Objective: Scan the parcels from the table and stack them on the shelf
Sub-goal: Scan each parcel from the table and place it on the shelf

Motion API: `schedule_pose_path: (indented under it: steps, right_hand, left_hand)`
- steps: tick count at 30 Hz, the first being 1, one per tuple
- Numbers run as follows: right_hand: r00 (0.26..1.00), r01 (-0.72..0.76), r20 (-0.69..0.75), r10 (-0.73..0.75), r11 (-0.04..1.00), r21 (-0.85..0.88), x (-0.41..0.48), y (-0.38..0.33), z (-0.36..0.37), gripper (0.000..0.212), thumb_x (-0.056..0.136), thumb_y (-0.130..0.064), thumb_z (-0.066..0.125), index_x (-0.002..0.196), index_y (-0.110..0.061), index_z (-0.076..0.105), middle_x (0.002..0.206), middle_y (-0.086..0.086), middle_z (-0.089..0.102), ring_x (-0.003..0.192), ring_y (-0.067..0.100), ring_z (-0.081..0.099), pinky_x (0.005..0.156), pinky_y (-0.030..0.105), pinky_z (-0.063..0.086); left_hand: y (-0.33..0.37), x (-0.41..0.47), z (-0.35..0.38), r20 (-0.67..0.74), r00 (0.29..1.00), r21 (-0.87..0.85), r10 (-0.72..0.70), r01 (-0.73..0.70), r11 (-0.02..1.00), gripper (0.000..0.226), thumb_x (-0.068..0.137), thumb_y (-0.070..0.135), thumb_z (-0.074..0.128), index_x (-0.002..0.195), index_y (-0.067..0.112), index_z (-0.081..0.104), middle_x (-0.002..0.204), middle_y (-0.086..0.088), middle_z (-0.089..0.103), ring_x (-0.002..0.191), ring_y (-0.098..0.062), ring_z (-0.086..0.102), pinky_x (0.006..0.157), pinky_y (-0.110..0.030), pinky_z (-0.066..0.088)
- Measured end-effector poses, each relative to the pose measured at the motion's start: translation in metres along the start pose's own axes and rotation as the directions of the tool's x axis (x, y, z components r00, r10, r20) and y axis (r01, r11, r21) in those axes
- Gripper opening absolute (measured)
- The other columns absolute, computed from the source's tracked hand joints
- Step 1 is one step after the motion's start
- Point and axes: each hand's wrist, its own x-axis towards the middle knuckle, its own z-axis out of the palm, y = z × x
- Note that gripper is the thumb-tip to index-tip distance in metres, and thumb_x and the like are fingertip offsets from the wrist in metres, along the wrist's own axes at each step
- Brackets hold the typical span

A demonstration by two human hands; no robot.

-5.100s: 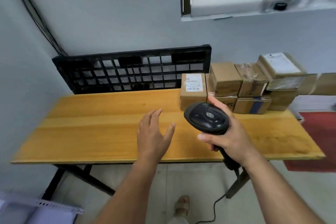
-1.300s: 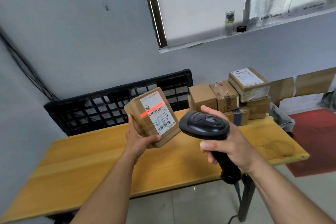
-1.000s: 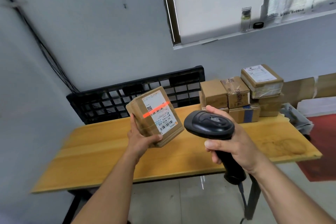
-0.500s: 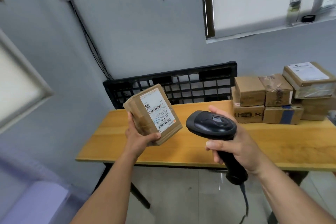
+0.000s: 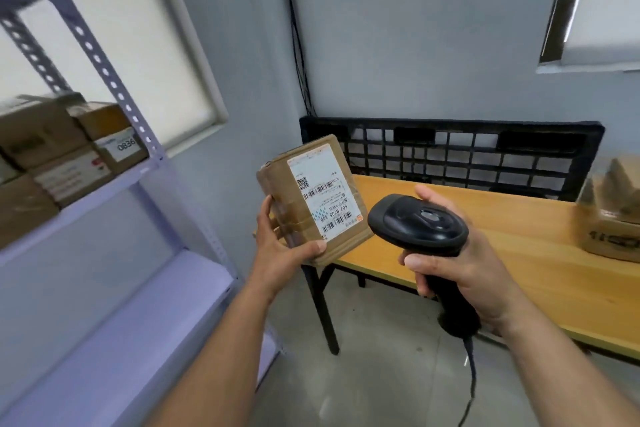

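Observation:
My left hand [image 5: 281, 246] grips a brown cardboard parcel [image 5: 287, 198] from below, its white barcode label facing me, held in the air off the table's left end. My right hand [image 5: 460, 263] holds a black corded barcode scanner [image 5: 417, 224] by its handle, just right of the parcel; no red scan line shows on the label. The lilac metal shelf [image 5: 114, 184] stands at the left, with several parcels [image 5: 65, 149] stacked on its upper level. More parcels [image 5: 613, 211] sit on the wooden table [image 5: 519, 236] at the right edge.
A black plastic pallet [image 5: 450, 152] leans on the wall behind the table. The shelf's lower board [image 5: 138, 315] lies below my left arm. The perforated shelf post [image 5: 114, 80] runs diagonally at the upper left. The scanner cable hangs down toward the grey floor [image 5: 381, 374].
My view has swung left from the table toward the shelf, which now fills the left side. The red scan line on the label has gone. Both hands keep their hold.

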Motion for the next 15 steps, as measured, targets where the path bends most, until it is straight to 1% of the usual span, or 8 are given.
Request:
schedule_pose_path:
  steps: [2, 5, 8, 11, 12, 14, 15]
  right_hand:
    - [0.999, 0.008, 0.031, -0.008, 1.000, 0.004, 0.003, -0.004, 0.023, 0.097, 0.063, -0.009, 0.080, 0.145, -0.036, 0.035, 0.085, 0.023, 0.070, 0.047, 0.027, 0.057, 0.047, 0.037, 0.051]
    - [0.997, 0.016, 0.075, -0.019, 0.999, 0.034, 0.005, -0.008, 0.056, 0.095, 0.061, -0.007, 0.079, 0.140, -0.040, 0.039, 0.084, 0.017, 0.071, 0.048, 0.028, 0.056, 0.045, 0.039, 0.048]
    - [0.990, 0.039, 0.132, -0.041, 0.999, 0.019, 0.008, -0.013, 0.091, 0.097, 0.062, -0.007, 0.079, 0.143, -0.039, 0.036, 0.086, 0.013, 0.071, 0.049, 0.029, 0.058, 0.047, 0.041, 0.049]
    - [0.982, 0.052, 0.181, -0.057, 0.998, 0.034, 0.008, -0.016, 0.129, 0.094, 0.062, -0.007, 0.078, 0.139, -0.044, 0.038, 0.085, 0.018, 0.070, 0.049, 0.031, 0.057, 0.046, 0.041, 0.048]
    - [0.978, 0.055, 0.198, -0.063, 0.997, 0.046, 0.008, -0.016, 0.142, 0.093, 0.062, -0.007, 0.078, 0.137, -0.045, 0.039, 0.084, 0.019, 0.070, 0.048, 0.031, 0.057, 0.045, 0.041, 0.047]
    - [0.970, 0.054, 0.232, -0.070, 0.996, 0.077, 0.007, -0.018, 0.169, 0.092, 0.061, -0.006, 0.077, 0.136, -0.045, 0.041, 0.084, 0.015, 0.070, 0.047, 0.031, 0.056, 0.042, 0.038, 0.048]
    - [0.966, 0.050, 0.249, -0.072, 0.994, 0.094, 0.006, -0.019, 0.182, 0.092, 0.060, -0.006, 0.077, 0.136, -0.045, 0.042, 0.084, 0.014, 0.070, 0.047, 0.032, 0.055, 0.042, 0.037, 0.048]
  left_hand:
    - [-0.004, -0.009, -0.023, -0.041, 0.999, -0.010, 0.009, -0.009, 1.000, 0.118, 0.045, 0.041, 0.088, 0.138, 0.050, 0.016, 0.142, 0.000, 0.042, 0.127, -0.016, 0.046, 0.103, -0.044, 0.044]
    - [-0.010, -0.025, -0.059, -0.092, 0.996, -0.021, 0.007, -0.009, 1.000, 0.117, 0.048, 0.039, 0.086, 0.143, 0.043, 0.017, 0.138, 0.002, 0.045, 0.120, -0.009, 0.048, 0.097, -0.036, 0.046]
    - [-0.014, -0.044, -0.097, -0.156, 0.988, -0.019, 0.013, -0.016, 1.000, 0.113, 0.050, 0.039, 0.085, 0.142, 0.044, 0.019, 0.137, 0.006, 0.047, 0.118, -0.001, 0.049, 0.094, -0.030, 0.046]
    - [-0.015, -0.070, -0.136, -0.226, 0.974, -0.003, 0.032, -0.033, 0.999, 0.100, 0.054, 0.038, 0.086, 0.133, 0.047, 0.026, 0.131, 0.015, 0.050, 0.119, 0.002, 0.048, 0.095, -0.027, 0.047]
    - [-0.015, -0.079, -0.150, -0.250, 0.967, 0.005, 0.046, -0.046, 0.999, 0.097, 0.057, 0.033, 0.088, 0.132, 0.044, 0.028, 0.128, 0.020, 0.049, 0.118, 0.004, 0.048, 0.091, -0.021, 0.048]
    - [-0.013, -0.097, -0.176, -0.303, 0.950, 0.025, 0.076, -0.072, 0.997, 0.094, 0.065, 0.017, 0.089, 0.135, 0.038, 0.030, 0.123, 0.026, 0.046, 0.114, 0.009, 0.047, 0.077, -0.008, 0.049]
    - [-0.012, -0.107, -0.190, -0.331, 0.939, 0.038, 0.088, -0.079, 0.996, 0.092, 0.068, 0.012, 0.087, 0.136, 0.036, 0.030, 0.121, 0.028, 0.045, 0.111, 0.012, 0.047, 0.072, -0.005, 0.048]
